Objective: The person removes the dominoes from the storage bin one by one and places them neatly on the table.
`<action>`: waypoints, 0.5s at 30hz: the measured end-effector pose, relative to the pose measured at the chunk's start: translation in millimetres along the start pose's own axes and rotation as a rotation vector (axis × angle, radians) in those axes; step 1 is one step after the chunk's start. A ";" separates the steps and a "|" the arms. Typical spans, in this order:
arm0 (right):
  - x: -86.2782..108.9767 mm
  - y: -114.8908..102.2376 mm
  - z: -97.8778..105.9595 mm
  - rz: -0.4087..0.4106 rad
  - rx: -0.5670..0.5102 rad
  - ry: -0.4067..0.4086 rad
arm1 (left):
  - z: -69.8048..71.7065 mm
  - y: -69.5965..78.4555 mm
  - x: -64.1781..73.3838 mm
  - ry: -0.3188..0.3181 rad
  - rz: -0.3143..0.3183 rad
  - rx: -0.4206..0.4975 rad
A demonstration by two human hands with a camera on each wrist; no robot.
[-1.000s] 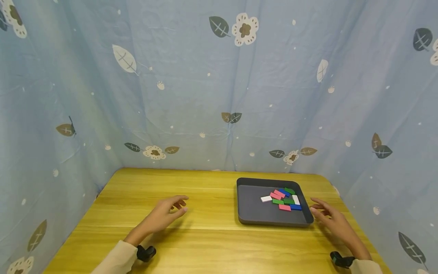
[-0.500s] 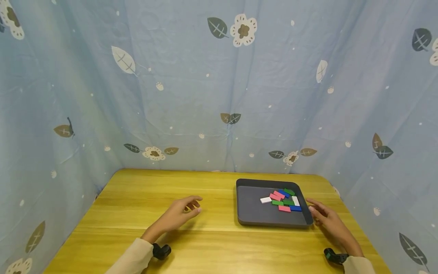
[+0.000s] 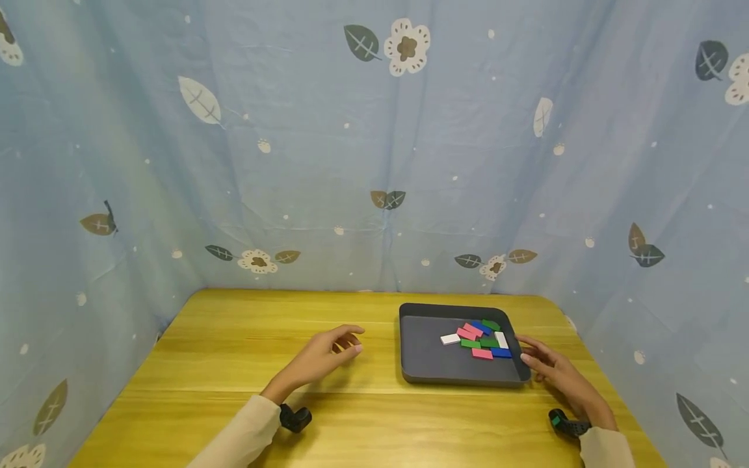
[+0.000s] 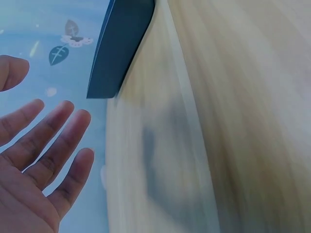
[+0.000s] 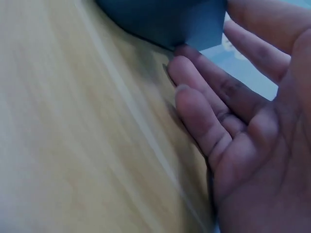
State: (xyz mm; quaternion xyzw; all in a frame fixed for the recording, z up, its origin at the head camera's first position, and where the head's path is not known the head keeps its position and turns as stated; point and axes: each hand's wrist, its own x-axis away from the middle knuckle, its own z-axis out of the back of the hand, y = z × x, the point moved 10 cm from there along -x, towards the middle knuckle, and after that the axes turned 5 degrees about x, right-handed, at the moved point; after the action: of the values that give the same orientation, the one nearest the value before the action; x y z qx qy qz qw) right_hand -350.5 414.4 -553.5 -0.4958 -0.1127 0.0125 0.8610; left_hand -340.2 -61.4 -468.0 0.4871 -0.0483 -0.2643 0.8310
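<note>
A dark grey rectangular tray (image 3: 430, 377) stands on the right half of the table. In it several small flat blocks lie loosely together: white (image 3: 450, 339), pink (image 3: 482, 354), green (image 3: 471, 344) and blue (image 3: 500, 353). My right hand (image 3: 562, 377) is at the tray's right side, with relaxed fingers against or very near its wall; the right wrist view shows fingers (image 5: 199, 116) beside the tray's lower edge. To the tray's left, my left hand (image 3: 322, 357) hovers above the table, fingers loosely bent and holding nothing. A gap separates it from the tray.
The yellow wood-grain table (image 3: 246, 338) reaches back to a blue curtain (image 3: 304, 143) with leaf and flower prints, which also hangs on both sides. A black wrist camera (image 3: 295, 418) sits on my left wrist, and another black camera (image 3: 567, 424) on my right.
My left hand has moved right, towards the tray. My right hand has shifted slightly left, up to the tray's right wall. The tray and blocks keep their places on the table.
</note>
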 end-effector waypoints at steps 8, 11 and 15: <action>-8.3 -7.1 4.1 0.102 0.025 -0.119 | -9.9 4.7 -11.1 -0.012 -0.016 0.023; -8.7 -3.2 2.8 0.080 0.017 -0.111 | -15.1 5.2 -12.2 -0.031 -0.017 0.025; -10.7 -0.1 3.4 0.045 0.013 -0.089 | -18.9 6.6 -17.1 -0.047 -0.009 0.022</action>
State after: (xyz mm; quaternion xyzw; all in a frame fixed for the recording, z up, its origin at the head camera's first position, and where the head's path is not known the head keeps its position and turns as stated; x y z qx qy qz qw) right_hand -361.6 415.8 -553.8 -0.4916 -0.1397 0.0549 0.8578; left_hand -345.9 -35.7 -469.3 0.4902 -0.0683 -0.2788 0.8230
